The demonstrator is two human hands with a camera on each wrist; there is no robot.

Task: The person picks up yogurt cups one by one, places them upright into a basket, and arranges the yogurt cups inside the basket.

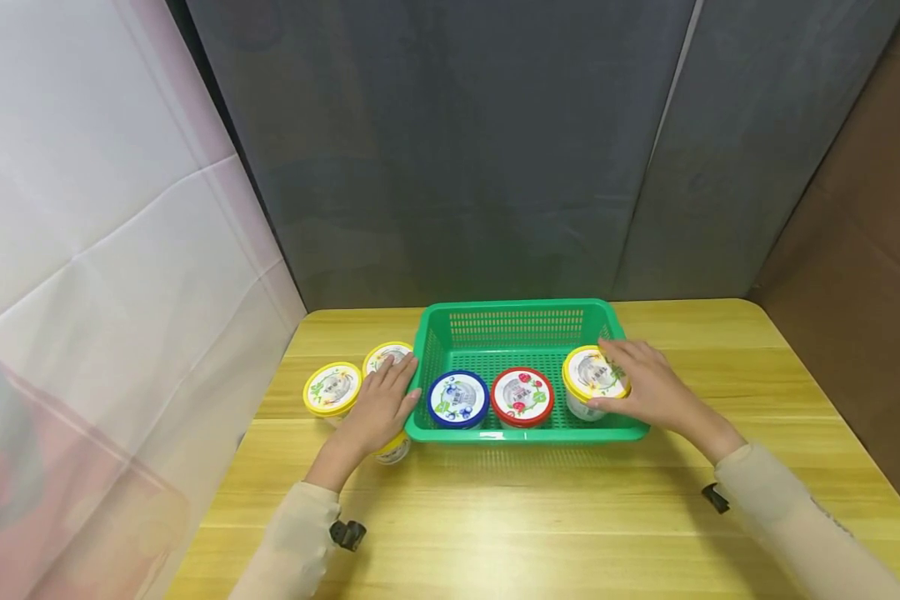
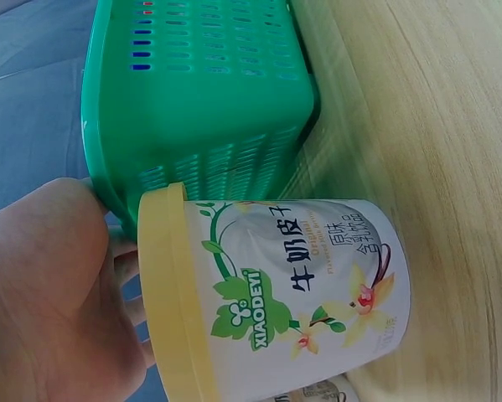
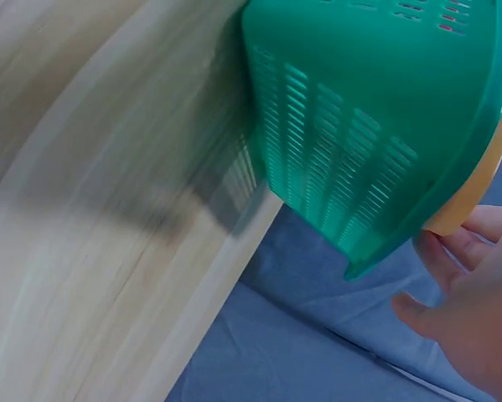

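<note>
A green basket (image 1: 495,436) stands on the table with a blue-lidded tub (image 1: 458,400) and a red-lidded tub (image 1: 522,397) side by side along its near wall. At the basket's right end, my right hand (image 1: 656,387) grips a yellow-lidded tub (image 1: 591,372) by its lid, thumb and fingers on either side; in the right wrist view only its yellow lid (image 3: 475,191) shows above the rim. My left hand (image 1: 375,412) lies with extended fingers against the basket's left rim. Under and around it are three yellow-lidded tubs outside the basket, one of them a vanilla-flower tub (image 2: 301,293) in the left wrist view.
The wooden table (image 1: 540,525) extends in front of the basket and to its right. A dark grey cloth wall (image 1: 450,167) rises behind, a pale printed sheet (image 1: 120,275) on the left and a brown panel (image 1: 862,217) on the right.
</note>
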